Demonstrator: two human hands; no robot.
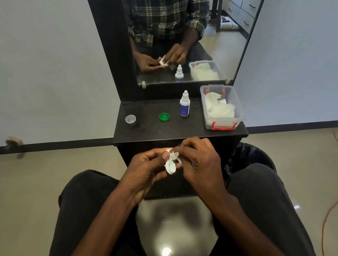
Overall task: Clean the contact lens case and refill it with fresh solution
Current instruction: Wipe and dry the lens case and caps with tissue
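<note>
Here left hand holds the lens case (uncapped) — right hand pinches tissue.

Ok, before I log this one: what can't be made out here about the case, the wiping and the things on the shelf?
Head view only:
- Contact lens case: its far well is hidden by the tissue and the fingers.
- Right hand: its fingertips curl out of sight, so its grip on the tissue is unclear.
- Left hand hides the case's left edge.
- Solution bottle: label too small to read.
- Clear cap: marking blurred.
- Bin: contents hidden by the knee.
</note>
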